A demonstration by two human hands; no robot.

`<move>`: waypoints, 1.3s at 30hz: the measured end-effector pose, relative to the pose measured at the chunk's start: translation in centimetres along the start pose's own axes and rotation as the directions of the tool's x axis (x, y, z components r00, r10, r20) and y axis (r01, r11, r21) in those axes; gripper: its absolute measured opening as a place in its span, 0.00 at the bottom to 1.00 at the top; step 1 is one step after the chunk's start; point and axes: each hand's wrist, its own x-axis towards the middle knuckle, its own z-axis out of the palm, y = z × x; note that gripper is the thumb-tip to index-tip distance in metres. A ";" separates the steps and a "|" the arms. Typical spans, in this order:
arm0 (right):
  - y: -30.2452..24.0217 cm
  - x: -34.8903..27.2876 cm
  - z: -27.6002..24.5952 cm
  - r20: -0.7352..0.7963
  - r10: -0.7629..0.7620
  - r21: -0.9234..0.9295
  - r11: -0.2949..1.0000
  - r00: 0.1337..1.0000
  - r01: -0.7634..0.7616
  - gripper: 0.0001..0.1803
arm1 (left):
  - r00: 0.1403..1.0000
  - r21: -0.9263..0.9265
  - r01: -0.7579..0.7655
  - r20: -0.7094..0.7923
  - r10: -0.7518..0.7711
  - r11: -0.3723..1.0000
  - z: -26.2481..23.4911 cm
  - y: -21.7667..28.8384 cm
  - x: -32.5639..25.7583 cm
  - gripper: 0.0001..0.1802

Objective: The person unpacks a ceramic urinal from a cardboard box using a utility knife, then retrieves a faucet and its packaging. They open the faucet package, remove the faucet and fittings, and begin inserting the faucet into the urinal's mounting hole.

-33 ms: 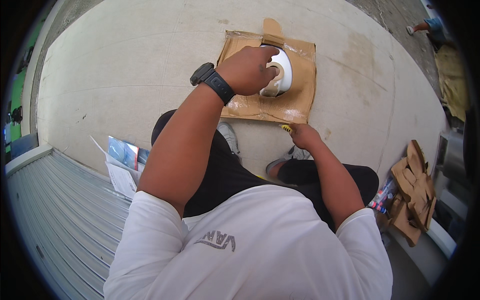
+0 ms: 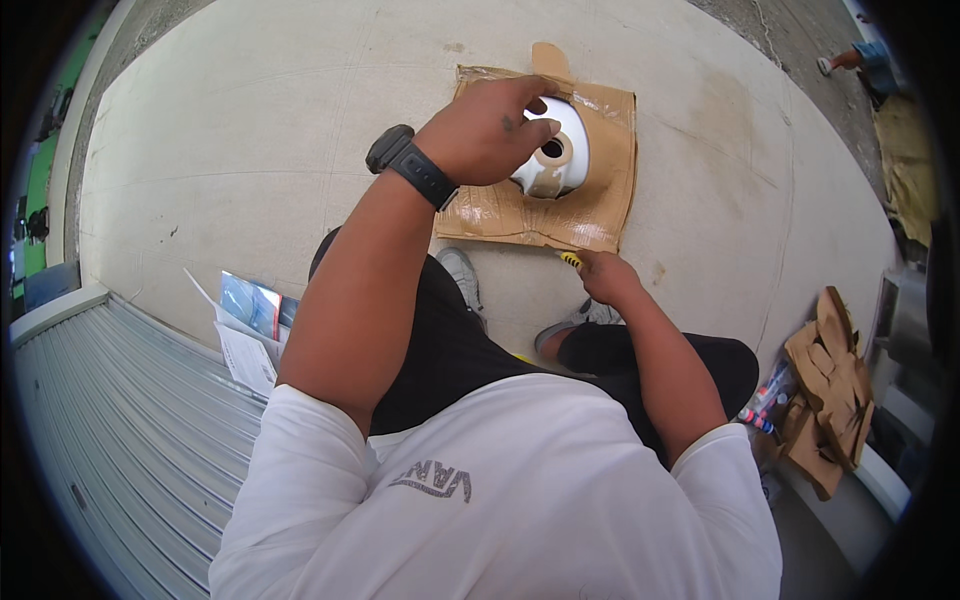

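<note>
A flattened sheet of brown cardboard (image 2: 602, 215) with shiny tape lies on the floor in front of me. Through an opening in it shows a glossy white rounded piece (image 2: 572, 130) with a dark central hole ringed in tan. Over the left side of that piece is my left hand (image 2: 487, 130), thumb and fingers apart, holding nothing; whether the fingertips touch it I cannot tell. My right hand (image 2: 610, 276) is closed on a yellow-and-black utility knife (image 2: 569, 258), its tip at the near edge of the cardboard.
Papers and a blue printed packet (image 2: 248, 305) lie at the left by a ribbed grey metal shutter (image 2: 130, 430). Torn cardboard pieces (image 2: 830, 380) are heaped at the right, next to small colourful items (image 2: 765, 405). Part of another person (image 2: 875, 62) shows at the far right.
My left hand has drawn slightly left, and its thumb has come away from the centre, so the dark hole shows. The right hand with the knife has barely moved.
</note>
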 end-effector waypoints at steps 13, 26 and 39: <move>-6.2 2.7 1.3 -0.203 -0.252 0.444 0.838 0.946 0.319 0.23 | 0.849 0.213 0.487 0.115 -0.516 0.847 5.9 -26.9 -5.1 0.34; -9.3 7.0 2.9 0.340 -0.167 0.841 0.494 0.925 -0.220 0.25 | 0.585 -0.620 0.690 0.176 -0.792 0.372 17.0 -36.3 -8.4 0.17; -15.9 9.6 -1.8 0.014 -0.512 -0.120 0.852 0.859 0.510 0.21 | 0.866 0.061 0.494 0.056 -0.497 0.867 9.3 -34.9 1.4 0.29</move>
